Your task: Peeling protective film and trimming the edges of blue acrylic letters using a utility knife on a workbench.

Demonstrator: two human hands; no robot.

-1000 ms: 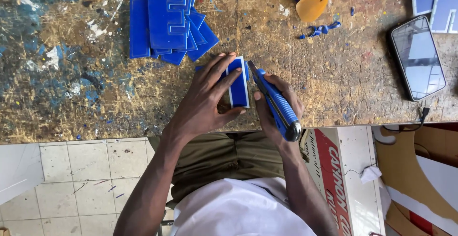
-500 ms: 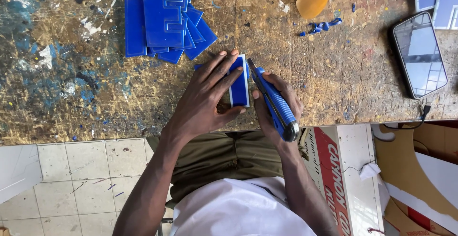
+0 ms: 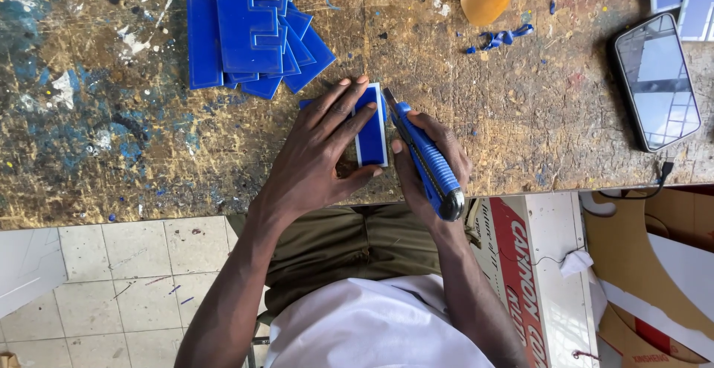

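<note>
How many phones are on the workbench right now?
1: a dark phone lies face up at the bench's right end, right of the right hand with the blue utility knife. None seems hidden.

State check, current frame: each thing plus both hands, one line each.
Left hand: flat, pressing the blue strip down.
Blue strip: flat on the workbench, pinned.
Right hand: closed on the utility knife.
Utility knife: blade out, tip at strip's edge.
Blue letter stack: piled, untouched.
Phone: face up, screen dark.
</note>
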